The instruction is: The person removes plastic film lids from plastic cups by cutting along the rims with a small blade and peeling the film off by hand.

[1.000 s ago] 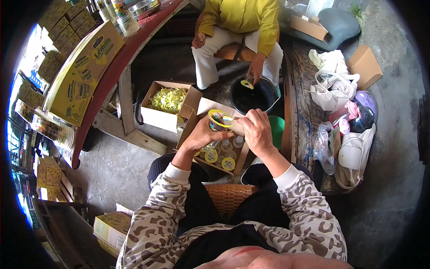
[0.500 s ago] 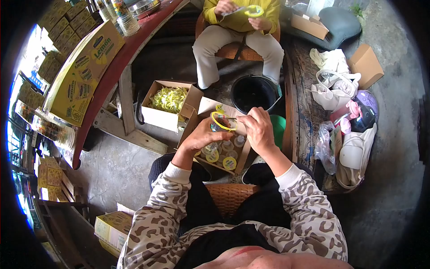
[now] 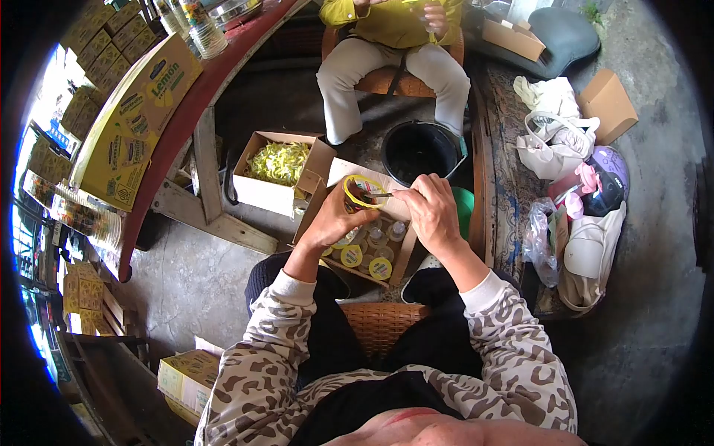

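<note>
Cup (image 3: 360, 183) with a yellow rim is held up in the air, mouth tilted, and in the head view it lies over the far edge of an open carton (image 3: 405, 262). The left hand (image 3: 338, 218) has its fingers wrapped around the cup's side. The right hand (image 3: 430, 212) pinches a thin dark tool (image 3: 386, 195) between closed fingers, its tip reaching the cup's mouth; whether it touches the inside cannot be told.

Below, inside the carton, clear cups (image 3: 377, 238) stand close together, and two yellow lids (image 3: 351, 256) show near its near edge. Beyond the carton's far left corner, a white box (image 3: 260, 192) holds a heap of yellow strips (image 3: 279, 163). A black bucket (image 3: 416, 134) stands past the far right corner, with a green tub (image 3: 462, 210) just beside it.

Across from the hands sits a person in a yellow top (image 3: 383, 26), hands partly cut off by the frame. Along the left, a red worktop (image 3: 169, 141) carries a lemon carton (image 3: 137, 126) by its edge, and stacked cups (image 3: 208, 39) near its far end.
</note>
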The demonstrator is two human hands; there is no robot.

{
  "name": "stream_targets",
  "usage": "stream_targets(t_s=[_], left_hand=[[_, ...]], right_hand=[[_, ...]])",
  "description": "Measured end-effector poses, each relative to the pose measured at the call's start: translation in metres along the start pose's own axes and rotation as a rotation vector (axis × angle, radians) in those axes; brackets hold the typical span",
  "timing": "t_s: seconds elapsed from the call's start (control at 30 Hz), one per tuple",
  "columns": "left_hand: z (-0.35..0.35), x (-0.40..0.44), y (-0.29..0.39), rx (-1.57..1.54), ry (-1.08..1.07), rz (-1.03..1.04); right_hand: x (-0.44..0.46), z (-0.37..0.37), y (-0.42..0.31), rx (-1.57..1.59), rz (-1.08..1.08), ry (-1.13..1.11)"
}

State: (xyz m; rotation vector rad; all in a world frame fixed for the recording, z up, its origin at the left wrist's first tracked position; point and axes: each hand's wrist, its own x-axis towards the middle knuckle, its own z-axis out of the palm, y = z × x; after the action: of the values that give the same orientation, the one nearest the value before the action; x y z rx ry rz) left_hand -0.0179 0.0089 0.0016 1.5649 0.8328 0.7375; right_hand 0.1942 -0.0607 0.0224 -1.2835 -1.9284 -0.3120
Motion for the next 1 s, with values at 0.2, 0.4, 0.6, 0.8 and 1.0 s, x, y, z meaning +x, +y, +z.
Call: stream_targets(t_s=[0.2, 0.4, 0.6, 0.8, 1.0], left_hand=[[0.007, 0.001, -0.003, 0.158, 0.074, 0.128], [0.013, -0.003, 0.008, 0.401, 0.25, 0.208], [0.011, -0.003, 0.005, 0.416, 0.209, 0.176], [0.006, -0.001, -0.003, 0.182, -0.019, -0.007], [0.001, -0.003, 0.01, 0.085, 0.035, 0.047]], right_hand=[[-0.006, 0.005, -0.002, -0.023, -0.019, -0.06], [-0.004, 0.003, -0.008, -0.054, -0.03, -0.091], [-0.012, 0.007, -0.01, -0.086, -0.063, -0.087], [-0.009, 0.012, -0.01, -0.07, -0.086, -0.064], [0.004, 0.005, -0.015, 0.025, -0.033, -0.006]])
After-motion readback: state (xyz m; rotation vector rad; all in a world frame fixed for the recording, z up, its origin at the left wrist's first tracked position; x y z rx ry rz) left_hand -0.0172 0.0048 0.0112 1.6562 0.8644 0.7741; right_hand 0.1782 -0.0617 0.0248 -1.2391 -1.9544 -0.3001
